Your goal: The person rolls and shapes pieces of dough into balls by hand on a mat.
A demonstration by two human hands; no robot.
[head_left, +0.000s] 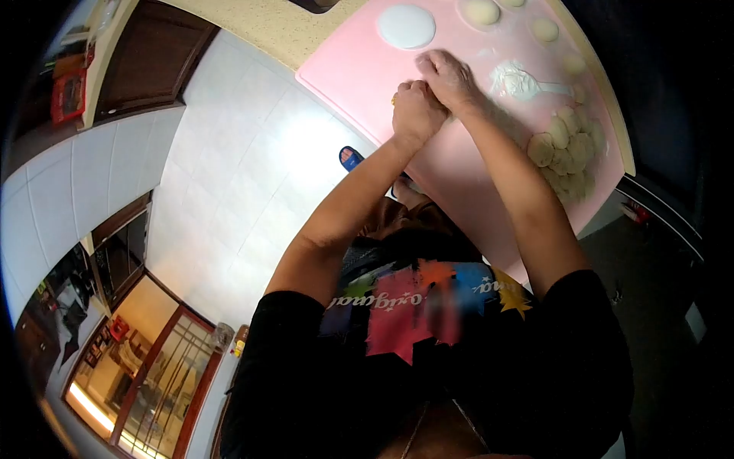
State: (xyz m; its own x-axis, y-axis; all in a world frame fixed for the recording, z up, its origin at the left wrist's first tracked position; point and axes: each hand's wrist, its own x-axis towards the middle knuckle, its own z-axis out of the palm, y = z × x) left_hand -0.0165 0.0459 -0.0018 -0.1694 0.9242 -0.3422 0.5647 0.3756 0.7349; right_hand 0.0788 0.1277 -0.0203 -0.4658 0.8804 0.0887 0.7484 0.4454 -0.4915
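Over the pink mat (pixel 359 69), my two hands meet, one against the other. My left hand (pixel 419 111), with a yellow ring, is closed, and what it holds, if anything, is hidden. Just beyond and to its right, my right hand (pixel 451 80) is curled with its fingers bent, its palm side out of sight. A white round disc (pixel 407 27) lies above my hands. To the right are a heap of white flour (pixel 516 80) with a light spoon-like handle and a pile of several flat dough rounds (pixel 562 149). Several dough balls (pixel 482 11) sit near the top edge.
The mat covers a beige counter (pixel 264 27) whose edge runs beside the tiled floor (pixel 229 153). A foot in a blue slipper (pixel 350 158) shows below the counter edge. Cabinets (pixel 149 57) stand at the left, and a wood-framed glass door (pixel 164 382) is at the lower left.
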